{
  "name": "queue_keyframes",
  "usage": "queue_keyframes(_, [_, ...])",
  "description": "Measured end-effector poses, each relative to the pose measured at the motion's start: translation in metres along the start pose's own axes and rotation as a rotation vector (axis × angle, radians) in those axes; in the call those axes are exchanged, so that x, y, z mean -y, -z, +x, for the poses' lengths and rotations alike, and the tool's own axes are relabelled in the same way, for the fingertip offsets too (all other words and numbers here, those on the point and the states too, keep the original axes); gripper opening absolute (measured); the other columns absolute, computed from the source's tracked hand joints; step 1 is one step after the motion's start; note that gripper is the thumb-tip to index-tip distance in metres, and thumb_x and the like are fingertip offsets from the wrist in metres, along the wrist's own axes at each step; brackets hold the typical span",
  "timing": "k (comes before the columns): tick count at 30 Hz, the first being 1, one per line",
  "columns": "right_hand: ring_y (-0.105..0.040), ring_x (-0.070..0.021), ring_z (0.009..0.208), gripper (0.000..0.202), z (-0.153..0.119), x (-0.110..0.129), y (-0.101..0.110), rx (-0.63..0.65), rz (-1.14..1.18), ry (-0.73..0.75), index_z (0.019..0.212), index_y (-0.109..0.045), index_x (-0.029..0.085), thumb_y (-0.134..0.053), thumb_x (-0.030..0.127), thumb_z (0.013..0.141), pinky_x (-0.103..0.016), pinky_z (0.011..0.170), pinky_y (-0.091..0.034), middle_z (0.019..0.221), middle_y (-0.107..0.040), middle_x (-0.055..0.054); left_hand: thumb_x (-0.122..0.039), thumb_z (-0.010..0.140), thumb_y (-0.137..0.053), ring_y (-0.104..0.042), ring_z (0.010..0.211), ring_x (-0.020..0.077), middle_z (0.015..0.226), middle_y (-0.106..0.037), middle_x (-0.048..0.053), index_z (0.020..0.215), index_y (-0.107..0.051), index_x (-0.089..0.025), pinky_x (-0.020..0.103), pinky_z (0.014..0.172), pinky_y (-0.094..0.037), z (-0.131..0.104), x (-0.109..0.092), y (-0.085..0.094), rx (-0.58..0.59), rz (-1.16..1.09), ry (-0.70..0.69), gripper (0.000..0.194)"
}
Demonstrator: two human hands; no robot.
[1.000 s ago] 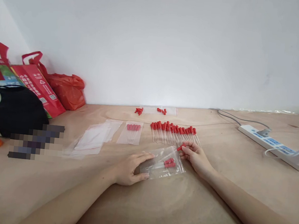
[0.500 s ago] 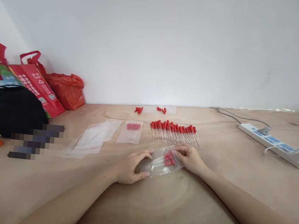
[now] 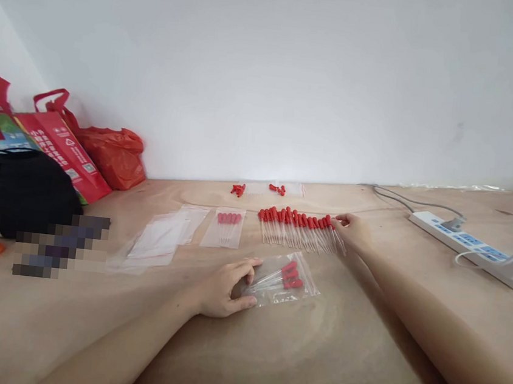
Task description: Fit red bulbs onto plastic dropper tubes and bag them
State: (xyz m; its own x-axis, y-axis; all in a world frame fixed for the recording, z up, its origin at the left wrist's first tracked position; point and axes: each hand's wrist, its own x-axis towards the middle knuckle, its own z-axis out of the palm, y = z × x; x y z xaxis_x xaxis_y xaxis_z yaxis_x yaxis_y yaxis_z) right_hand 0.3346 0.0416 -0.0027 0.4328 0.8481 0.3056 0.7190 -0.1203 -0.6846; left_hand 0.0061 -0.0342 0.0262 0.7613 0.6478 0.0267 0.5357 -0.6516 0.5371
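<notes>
My left hand [image 3: 231, 287] holds the closed end of a clear zip bag [image 3: 268, 294] between thumb and fingers, low over the wooden table. Several droppers with red bulbs [image 3: 292, 275] lie inside that bag, their bulbs toward its right end. My right hand [image 3: 349, 227] is at the right end of a row of red-bulbed droppers [image 3: 297, 219], its fingertips pinched on the bulb of the last dropper. Left of the row, a flat bag with droppers [image 3: 228, 225] lies beside a stack of clear bags [image 3: 160, 237].
Near the wall lie two bags with loose red bulbs [image 3: 238, 189]. A white power strip [image 3: 466, 241] with cables sits at the right. At the left are a black bag [image 3: 22, 192], a red plastic bag [image 3: 113, 155] and a red carrier bag [image 3: 62, 144].
My right hand has let go of the zip bag's right end and moved up and right to the dropper row. My left hand has stayed on the bag.
</notes>
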Motion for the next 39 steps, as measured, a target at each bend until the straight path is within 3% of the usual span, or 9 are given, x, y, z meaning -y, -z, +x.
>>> queue_keyframes(5, [-0.058, -0.0213, 0.074, 0.023, 0.021, 0.001, -0.019, 0.02, 0.023, -0.113, 0.071, -0.064, 0.017, -0.062, 0.036, 0.059, -0.028, 0.062, -0.039, 0.073, -0.064, -0.009, -0.031, 0.076, -0.055, -0.033, 0.124, 0.0239, 0.133, -0.039, 0.008, 0.112, -0.041, -0.023, 0.041, 0.099, -0.031, 0.0, 0.004, -0.001, 0.024, 0.006, -0.034, 0.039])
queue_keyframes(8, [-0.057, -0.0216, 0.072, 0.016, 0.024, 0.003, -0.025, 0.01, 0.088, -0.162, 0.063, -0.061, 0.017, -0.062, 0.033, 0.058, -0.029, 0.062, -0.039, 0.068, -0.063, -0.009, -0.033, 0.077, -0.054, -0.032, 0.125, 0.0236, 0.134, -0.038, 0.007, 0.119, -0.039, -0.024, 0.041, 0.1, -0.03, 0.0, 0.006, 0.0, 0.036, 0.011, -0.046, 0.045])
queue_keyframes(14, [-0.055, -0.0153, 0.057, 0.015, 0.023, 0.009, -0.008, -0.012, 0.271, -0.2, 0.071, -0.054, 0.018, -0.052, 0.032, 0.068, -0.026, 0.053, -0.039, 0.065, -0.062, -0.005, -0.03, 0.083, -0.046, -0.031, 0.126, 0.022, 0.136, -0.037, 0.004, 0.122, -0.04, -0.026, 0.04, 0.101, -0.029, -0.001, 0.006, 0.003, 0.053, -0.025, -0.05, 0.039])
queue_keyframes(18, [-0.048, -0.0101, 0.045, 0.016, 0.0, 0.012, 0.012, -0.005, 0.564, -0.207, 0.084, -0.046, 0.02, -0.049, 0.031, 0.073, -0.022, 0.041, -0.036, 0.064, -0.06, -0.001, -0.03, 0.081, -0.05, -0.031, 0.126, 0.022, 0.136, -0.036, 0.005, 0.122, -0.041, -0.025, 0.04, 0.102, -0.029, -0.001, 0.005, 0.002, 0.037, -0.002, -0.043, 0.042])
queue_keyframes(22, [-0.048, -0.0083, 0.045, 0.023, -0.037, 0.011, 0.015, 0.022, 0.837, -0.213, 0.085, -0.044, 0.021, -0.055, 0.034, 0.071, -0.02, 0.039, -0.039, 0.063, -0.057, 0.003, -0.03, 0.08, -0.051, -0.031, 0.126, 0.0227, 0.136, -0.036, 0.006, 0.122, -0.041, -0.023, 0.04, 0.102, -0.029, 0.0, 0.003, 0.0, 0.033, 0.026, -0.024, 0.045])
queue_keyframes(30, [-0.051, -0.0079, 0.046, 0.023, -0.075, 0.018, -0.003, 0.091, 0.997, -0.305, 0.078, -0.043, 0.022, -0.058, 0.037, 0.069, -0.019, 0.041, -0.043, 0.062, -0.054, 0.004, -0.029, 0.078, -0.053, -0.032, 0.124, 0.0233, 0.135, -0.038, 0.005, 0.123, -0.039, -0.025, 0.041, 0.101, -0.029, 0.0, 0.001, 0.0, 0.018, 0.024, -0.03, 0.048])
queue_keyframes(39, [-0.057, -0.0099, 0.049, 0.02, -0.097, 0.034, -0.006, 0.312, 1.092, -0.427, 0.073, -0.044, 0.02, -0.062, 0.027, 0.068, -0.022, 0.05, -0.05, 0.058, -0.058, 0.002, -0.031, 0.079, -0.052, -0.031, 0.125, 0.0239, 0.135, -0.038, 0.005, 0.124, -0.037, -0.024, 0.042, 0.101, -0.029, 0.0, 0.002, 0.0, 0.028, 0.046, -0.01, 0.049])
